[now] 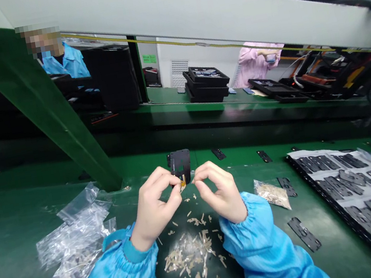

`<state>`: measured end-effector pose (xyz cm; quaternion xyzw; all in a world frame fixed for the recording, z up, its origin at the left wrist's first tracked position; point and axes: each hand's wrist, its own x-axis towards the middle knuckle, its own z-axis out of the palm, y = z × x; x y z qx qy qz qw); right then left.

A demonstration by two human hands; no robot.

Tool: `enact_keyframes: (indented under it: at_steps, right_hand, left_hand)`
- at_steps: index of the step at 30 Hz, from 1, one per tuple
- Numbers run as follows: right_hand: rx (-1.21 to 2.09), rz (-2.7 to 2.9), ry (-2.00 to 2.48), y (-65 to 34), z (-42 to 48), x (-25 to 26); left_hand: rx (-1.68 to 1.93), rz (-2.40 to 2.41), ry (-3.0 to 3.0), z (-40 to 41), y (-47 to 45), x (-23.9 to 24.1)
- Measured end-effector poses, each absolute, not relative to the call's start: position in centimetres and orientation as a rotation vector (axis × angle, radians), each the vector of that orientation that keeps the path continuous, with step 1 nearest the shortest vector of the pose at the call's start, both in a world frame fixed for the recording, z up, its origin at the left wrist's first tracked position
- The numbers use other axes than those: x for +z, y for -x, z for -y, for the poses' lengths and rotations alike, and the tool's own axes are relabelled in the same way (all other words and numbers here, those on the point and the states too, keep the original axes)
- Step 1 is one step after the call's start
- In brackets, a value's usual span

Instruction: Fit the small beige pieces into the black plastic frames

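Observation:
A thin black plastic plate (180, 161) with cut-outs and a small gold-yellow strip (183, 181) at its lower edge stands upright in the fingers of my left hand (156, 204). Just right of the plate, my right hand (218, 188) is closed in a pinch; whatever its fingertips hold is too small to make out. Both sleeves are blue. Below my hands, a pile of small beige strips (187, 253) lies scattered on the green table (140, 271), with some clear plastic among them.
Clear plastic bags (75, 230) lie at left, some with beige pieces. A bag of beige pieces (272, 194) and loose black plates (304, 234) lie at right, beside a tray (366, 184) of black plates. A green post (39, 107) slants at left. Two people work beyond.

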<state>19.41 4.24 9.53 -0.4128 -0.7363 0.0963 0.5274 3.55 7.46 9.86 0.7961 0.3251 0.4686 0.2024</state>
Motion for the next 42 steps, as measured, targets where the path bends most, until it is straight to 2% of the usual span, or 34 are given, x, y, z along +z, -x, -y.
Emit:
enact_keyframes:
  at_steps: [5,12,20,36,42]
  right_hand:
    - [0.120,1.768,1.010,-18.8,-4.0,9.2]
    - [-0.284,1.845,1.020,-18.4,-4.2,8.4]
    - [-0.129,1.834,0.913,-19.3,-3.8,9.0]
    - [-0.336,1.879,0.850,-19.3,-4.1,9.1]
    - [-0.132,1.741,0.901,-19.4,-4.1,9.1]
  left_hand:
    - [1.321,-0.931,-2.211,-7.3,-3.6,9.7]
    - [1.323,-0.887,-2.197,-7.2,-3.9,9.6]
    - [1.305,-0.902,-2.087,-7.3,-3.5,9.8]
    - [1.084,-0.709,-1.886,-7.5,-3.6,9.7]
    - [1.186,-0.775,-1.872,-7.4,-3.5,9.8]
